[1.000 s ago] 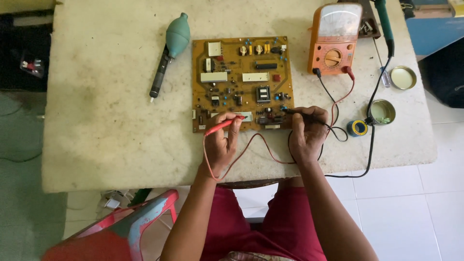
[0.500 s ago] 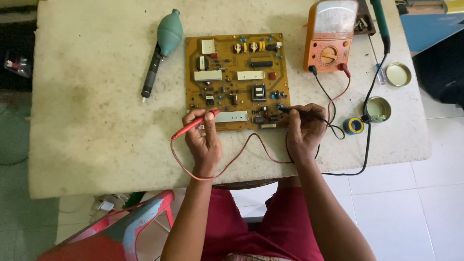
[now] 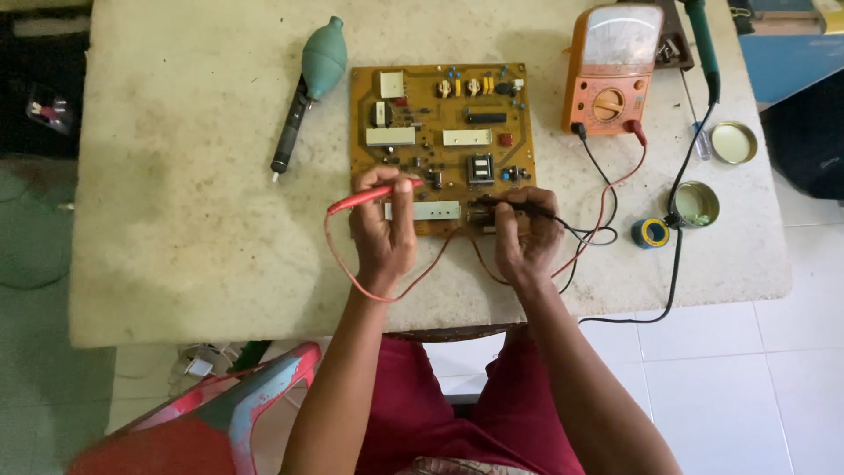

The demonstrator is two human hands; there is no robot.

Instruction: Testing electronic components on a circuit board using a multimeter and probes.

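The left hand (image 3: 384,230) is closed around a red probe (image 3: 365,197), which lies nearly level with its tip over the lower left part of an orange-brown circuit board (image 3: 444,114) lying flat in the middle of the pale counter (image 3: 176,220); the exact spot the tip meets is too small to make out. The right hand (image 3: 526,236) is curled around a black probe (image 3: 519,208), most of it hidden under the fingers, with the tip down at the board's lower edge among dark parts that blur together. The board's near edge is partly covered by both hands. A red lead (image 3: 347,264) loops below the left hand and passes behind the wrists; red and black leads run on to an orange meter (image 3: 613,70) at the board's right, its top cut by the frame edge. Left of the board lies a teal bulb blower (image 3: 309,79) with a black nozzle. To the right, a soldering iron (image 3: 701,35) is cut off at the top, and its black cable (image 3: 677,255) drops over the counter edge. Near it sit two round tins (image 3: 734,141) and a small spool (image 3: 651,232); the tins' contents are unclear. A red and blue chair (image 3: 220,413) shows partly at lower left.
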